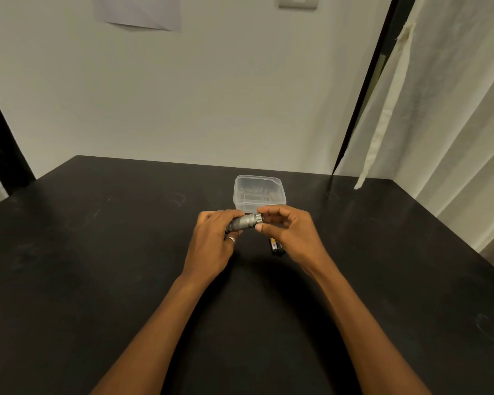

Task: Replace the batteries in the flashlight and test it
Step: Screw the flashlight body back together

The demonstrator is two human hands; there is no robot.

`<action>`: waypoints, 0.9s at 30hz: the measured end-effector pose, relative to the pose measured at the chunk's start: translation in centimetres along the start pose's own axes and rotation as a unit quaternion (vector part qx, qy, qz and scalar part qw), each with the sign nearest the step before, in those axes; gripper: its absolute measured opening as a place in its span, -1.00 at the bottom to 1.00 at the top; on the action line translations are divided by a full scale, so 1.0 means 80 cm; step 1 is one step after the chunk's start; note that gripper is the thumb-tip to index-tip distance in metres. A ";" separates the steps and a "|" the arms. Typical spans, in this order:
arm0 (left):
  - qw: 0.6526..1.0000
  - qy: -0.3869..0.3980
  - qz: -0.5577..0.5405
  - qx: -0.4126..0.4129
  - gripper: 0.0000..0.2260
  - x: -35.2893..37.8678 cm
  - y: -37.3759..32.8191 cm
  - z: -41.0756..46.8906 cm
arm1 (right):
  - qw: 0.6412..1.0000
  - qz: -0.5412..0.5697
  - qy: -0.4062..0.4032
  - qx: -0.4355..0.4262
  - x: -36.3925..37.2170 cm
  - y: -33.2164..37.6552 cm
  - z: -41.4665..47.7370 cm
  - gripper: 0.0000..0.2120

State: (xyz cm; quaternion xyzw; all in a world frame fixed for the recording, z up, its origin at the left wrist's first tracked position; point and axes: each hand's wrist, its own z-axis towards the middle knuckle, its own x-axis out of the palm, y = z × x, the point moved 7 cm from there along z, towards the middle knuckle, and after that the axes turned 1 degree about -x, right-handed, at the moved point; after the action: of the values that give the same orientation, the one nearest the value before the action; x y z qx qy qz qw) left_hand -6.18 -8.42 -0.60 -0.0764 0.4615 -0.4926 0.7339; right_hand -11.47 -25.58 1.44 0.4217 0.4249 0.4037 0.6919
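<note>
Black table point(97, 223), lightly scuffed, abuts a pale wall point(211, 95). A curtain point(439, 109) hangs at right; a paper point(143, 12) and a switch point(297, 1) sit high on the wall. Above table centre, the left hand point(211, 246) grips the flashlight point(244, 222) body; the right hand point(291, 235) pinches its silver end. A clear box point(248, 208) stands just behind. Batteries point(276, 246) lie beneath the right hand.

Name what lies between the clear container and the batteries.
Head view: the flashlight, gripped by the left hand, the right hand pinching its end.
</note>
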 end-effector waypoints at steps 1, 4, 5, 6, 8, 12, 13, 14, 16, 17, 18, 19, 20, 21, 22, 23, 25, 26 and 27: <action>1.000 0.000 0.000 -0.001 -0.66 0.000 0.000 0.000 | 1.000 0.004 0.002 0.002 0.000 0.000 0.000 -0.67; 1.000 0.002 -0.002 0.000 -0.64 0.000 0.000 0.000 | 1.000 0.017 0.007 0.010 -0.001 -0.001 0.000 -0.68; 1.000 0.002 -0.002 0.001 -0.63 0.000 0.000 -0.001 | 1.000 0.019 0.008 0.013 -0.001 -0.002 0.000 -0.69; 1.000 0.002 -0.003 0.001 -0.63 0.000 0.001 -0.001 | 1.000 0.019 0.011 0.016 -0.001 -0.003 0.000 -0.70; 1.000 0.003 -0.004 -0.001 -0.61 0.000 0.001 -0.001 | 1.000 0.014 0.014 0.020 -0.001 -0.004 -0.001 -0.72; 1.000 0.000 -0.005 0.004 -0.62 -0.001 -0.002 -0.001 | 1.000 0.014 0.003 0.026 -0.002 -0.003 -0.001 -0.76; 1.000 0.000 -0.005 0.007 -0.62 -0.001 -0.002 -0.001 | 0.999 0.019 -0.002 0.026 -0.003 -0.003 -0.001 -0.77; 1.000 0.000 -0.006 0.008 -0.61 -0.001 -0.002 -0.002 | 0.999 0.023 -0.005 0.026 -0.002 -0.003 -0.001 -0.79; 1.000 0.002 -0.007 0.009 -0.59 -0.001 -0.002 -0.003 | 0.999 0.024 -0.010 0.024 -0.002 -0.003 -0.002 -0.82; 1.000 0.002 -0.008 0.008 -0.60 -0.001 -0.002 -0.003 | 0.999 0.022 -0.010 0.025 -0.002 -0.003 -0.003 -0.84; 1.000 0.001 -0.009 0.009 -0.60 -0.001 -0.002 -0.003 | 0.999 0.026 -0.005 0.027 -0.001 -0.001 -0.003 -0.85; 1.000 0.000 -0.009 0.009 -0.60 -0.001 -0.002 -0.003 | 0.999 0.036 0.006 0.029 -0.001 -0.001 -0.004 -0.86; 1.000 0.000 -0.010 0.007 -0.61 -0.002 -0.002 -0.002 | 0.998 0.048 0.021 0.032 -0.001 0.001 -0.005 -0.86; 1.000 0.000 -0.012 0.006 -0.61 -0.002 -0.003 -0.002 | 0.997 0.055 0.034 0.036 -0.002 0.002 -0.006 -0.84; 1.000 0.001 -0.014 0.004 -0.60 -0.002 -0.002 -0.002 | 0.997 0.056 0.043 0.042 -0.003 0.003 -0.007 -0.81; 1.000 0.003 -0.014 0.004 -0.60 -0.001 -0.003 -0.002 | 0.996 0.052 0.048 0.046 -0.004 0.003 -0.007 -0.79; 1.000 0.003 -0.012 0.008 -0.59 -0.001 -0.003 -0.003 | 0.997 0.034 0.051 0.055 -0.005 0.000 -0.007 -0.82; 1.000 0.002 -0.012 0.011 -0.60 -0.002 -0.004 -0.003 | 0.997 0.019 0.050 0.059 -0.005 -0.003 -0.006 -0.85; 1.000 0.000 -0.011 0.014 -0.60 -0.002 -0.004 -0.003 | 0.997 0.000 0.047 0.062 -0.005 -0.005 -0.006 -0.88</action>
State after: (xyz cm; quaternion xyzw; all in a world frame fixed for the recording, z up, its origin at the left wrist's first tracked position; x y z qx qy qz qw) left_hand -6.62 -8.36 -0.43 -0.0718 0.4538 -0.5072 0.7292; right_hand -11.92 -25.96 1.01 0.4443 0.4807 0.3959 0.6440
